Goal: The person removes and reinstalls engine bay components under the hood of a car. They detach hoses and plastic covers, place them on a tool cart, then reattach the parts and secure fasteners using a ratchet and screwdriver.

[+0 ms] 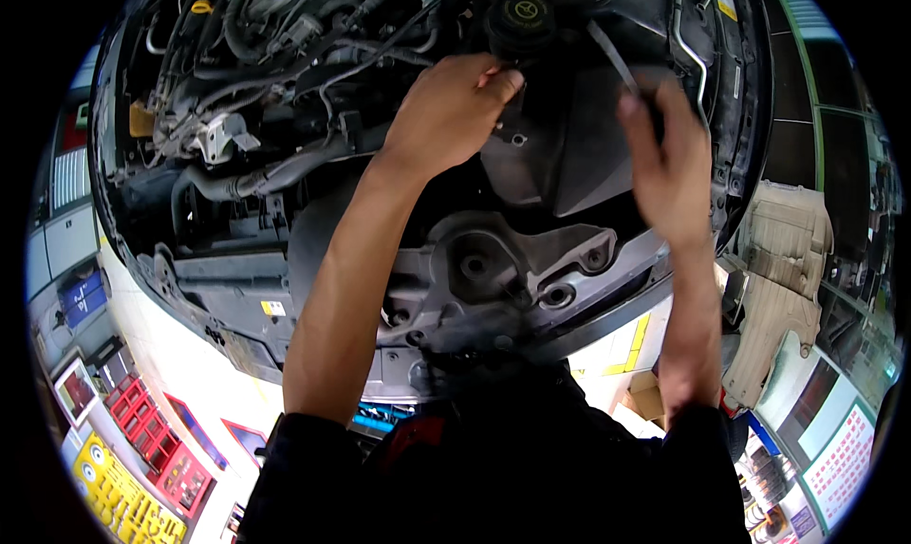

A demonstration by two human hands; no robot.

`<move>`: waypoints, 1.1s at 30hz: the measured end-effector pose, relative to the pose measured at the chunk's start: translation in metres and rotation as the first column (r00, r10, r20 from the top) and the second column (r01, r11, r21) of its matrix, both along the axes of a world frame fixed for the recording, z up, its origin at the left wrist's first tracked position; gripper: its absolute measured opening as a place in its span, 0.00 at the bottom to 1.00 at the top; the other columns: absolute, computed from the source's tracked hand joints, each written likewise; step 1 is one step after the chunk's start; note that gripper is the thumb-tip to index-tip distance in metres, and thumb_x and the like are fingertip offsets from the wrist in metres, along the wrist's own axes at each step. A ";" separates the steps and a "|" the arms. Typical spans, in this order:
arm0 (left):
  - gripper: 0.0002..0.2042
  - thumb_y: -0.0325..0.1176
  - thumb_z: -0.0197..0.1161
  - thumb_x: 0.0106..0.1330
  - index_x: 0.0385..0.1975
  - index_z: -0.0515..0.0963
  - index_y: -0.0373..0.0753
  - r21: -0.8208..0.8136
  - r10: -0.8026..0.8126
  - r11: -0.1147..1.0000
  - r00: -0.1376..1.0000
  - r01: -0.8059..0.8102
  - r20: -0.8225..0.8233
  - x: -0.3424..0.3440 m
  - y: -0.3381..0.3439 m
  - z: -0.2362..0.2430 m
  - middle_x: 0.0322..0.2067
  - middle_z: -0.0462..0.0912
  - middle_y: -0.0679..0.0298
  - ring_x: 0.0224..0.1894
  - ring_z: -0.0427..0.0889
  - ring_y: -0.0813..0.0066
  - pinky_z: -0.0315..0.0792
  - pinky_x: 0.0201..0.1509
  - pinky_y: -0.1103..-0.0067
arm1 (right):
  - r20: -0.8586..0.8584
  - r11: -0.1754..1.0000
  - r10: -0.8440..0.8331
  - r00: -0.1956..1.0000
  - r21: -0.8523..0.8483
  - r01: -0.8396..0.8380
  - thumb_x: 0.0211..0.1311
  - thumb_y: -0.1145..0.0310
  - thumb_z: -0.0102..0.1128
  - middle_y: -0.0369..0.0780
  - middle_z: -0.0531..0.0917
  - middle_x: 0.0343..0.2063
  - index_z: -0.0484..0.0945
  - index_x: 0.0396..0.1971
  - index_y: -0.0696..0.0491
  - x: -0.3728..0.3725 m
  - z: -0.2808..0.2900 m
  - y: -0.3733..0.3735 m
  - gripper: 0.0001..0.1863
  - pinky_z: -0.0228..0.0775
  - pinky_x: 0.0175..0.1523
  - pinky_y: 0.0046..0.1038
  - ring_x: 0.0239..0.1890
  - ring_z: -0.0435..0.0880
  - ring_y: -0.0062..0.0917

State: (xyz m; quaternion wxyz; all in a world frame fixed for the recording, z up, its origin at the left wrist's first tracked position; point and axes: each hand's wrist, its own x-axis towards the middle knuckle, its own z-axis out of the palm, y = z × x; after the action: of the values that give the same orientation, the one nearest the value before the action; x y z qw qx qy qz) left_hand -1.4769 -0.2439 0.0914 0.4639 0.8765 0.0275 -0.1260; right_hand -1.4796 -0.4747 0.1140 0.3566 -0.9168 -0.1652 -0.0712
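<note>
In the engine bay, my left hand (454, 115) is closed, its thumb and forefinger pinched together just below a round black reservoir cap (522, 20). What those fingers hold, if anything, is hidden. To its right, my right hand (672, 169), smeared by motion, grips a pry tool with a dark handle and a flat metal blade (612, 55). The blade points up and to the left, past the cap's right side. Beneath both hands lie dark plastic panels (598, 146) and a small round fastener (519, 140).
Hoses and wiring cover the engine (285, 41) at the far left. A grey front crossmember (474, 259) with round openings runs across the near side. On the right stands a beige undertray-like panel (783, 278); red bins (142, 421) and a yellow tool board (123, 492) are at lower left.
</note>
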 end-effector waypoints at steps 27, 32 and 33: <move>0.28 0.40 0.80 0.46 0.49 0.81 0.38 -0.265 0.541 0.841 0.702 -0.472 0.463 -0.075 -0.067 -0.094 0.58 0.74 0.57 0.62 0.72 0.53 0.71 0.65 0.64 | -0.474 0.620 0.637 0.608 -0.154 -0.769 0.71 0.52 0.62 0.44 0.77 0.19 0.82 0.37 0.61 0.092 -0.025 0.054 0.23 0.64 0.32 0.34 0.22 0.73 0.29; 0.28 0.40 0.80 0.47 0.49 0.81 0.38 -0.258 0.535 0.844 0.708 -0.469 0.462 -0.073 -0.067 -0.093 0.58 0.75 0.58 0.62 0.72 0.53 0.71 0.65 0.64 | -0.461 0.573 0.639 0.616 -0.250 -0.781 0.71 0.53 0.62 0.44 0.77 0.20 0.83 0.38 0.61 0.099 -0.015 0.058 0.22 0.64 0.33 0.33 0.23 0.74 0.30; 0.28 0.40 0.80 0.47 0.50 0.81 0.38 -0.259 0.537 0.843 0.709 -0.472 0.456 -0.073 -0.066 -0.093 0.59 0.75 0.58 0.62 0.73 0.54 0.70 0.66 0.64 | -0.484 0.572 0.607 0.631 -0.285 -0.769 0.71 0.53 0.62 0.44 0.79 0.22 0.83 0.39 0.61 0.095 -0.010 0.060 0.21 0.67 0.35 0.33 0.25 0.76 0.32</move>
State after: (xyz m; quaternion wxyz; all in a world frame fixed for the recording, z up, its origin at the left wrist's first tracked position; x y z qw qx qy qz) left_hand -1.5501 -0.3097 -0.0012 0.5237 0.8058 0.1339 0.2418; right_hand -1.3847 -0.4144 0.1041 0.1459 -0.8304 -0.4631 0.2734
